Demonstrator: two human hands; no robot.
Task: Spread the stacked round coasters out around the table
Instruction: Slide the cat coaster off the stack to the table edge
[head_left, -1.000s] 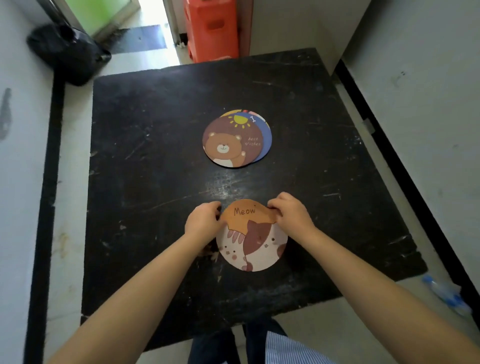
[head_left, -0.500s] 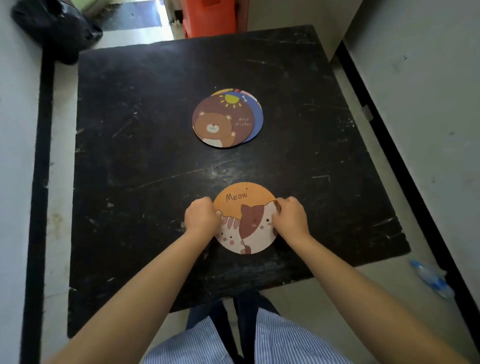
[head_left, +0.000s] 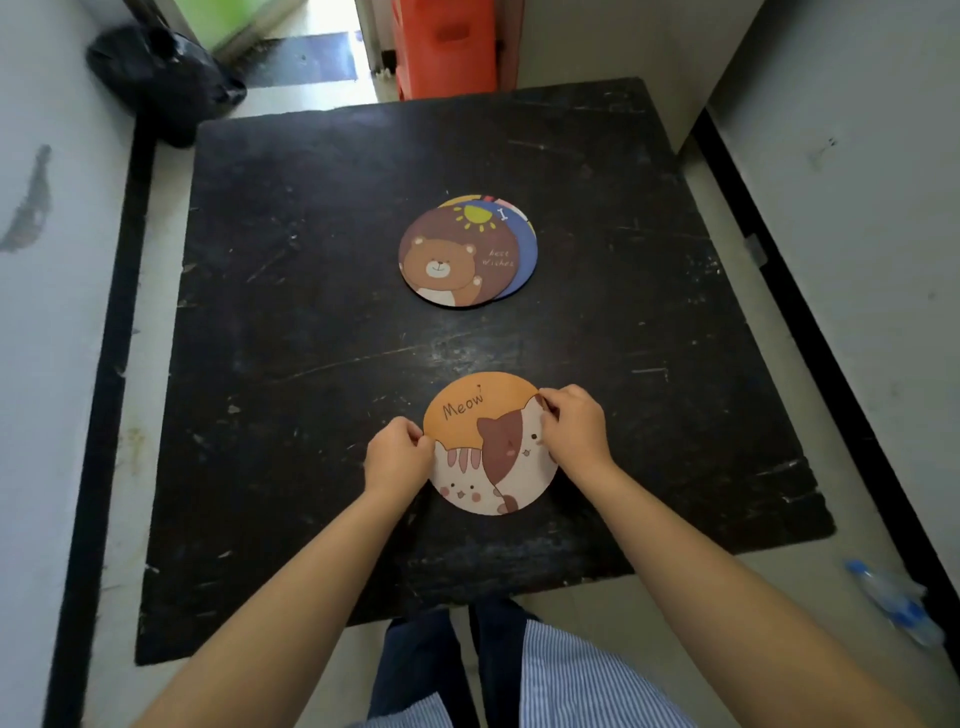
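Rotated since the prior frame, the "Meow" cat coaster (head_left: 491, 441) lay flat near the table's (head_left: 291, 291) front edge: orange top, two cartoon cats. I had left hand (head_left: 395, 457) and right hand (head_left: 574, 434) pinching its opposite rims. Stack of coasters (head_left: 467, 252), bear uppermost, sat mid-table, well apart.

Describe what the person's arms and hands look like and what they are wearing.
Both forearms are bare up to the frame's edge: no sleeves, watch, rings or gloves show on the left hand or the right hand. Below them are a blue-and-white pinstriped shirt hem and dark navy trousers.
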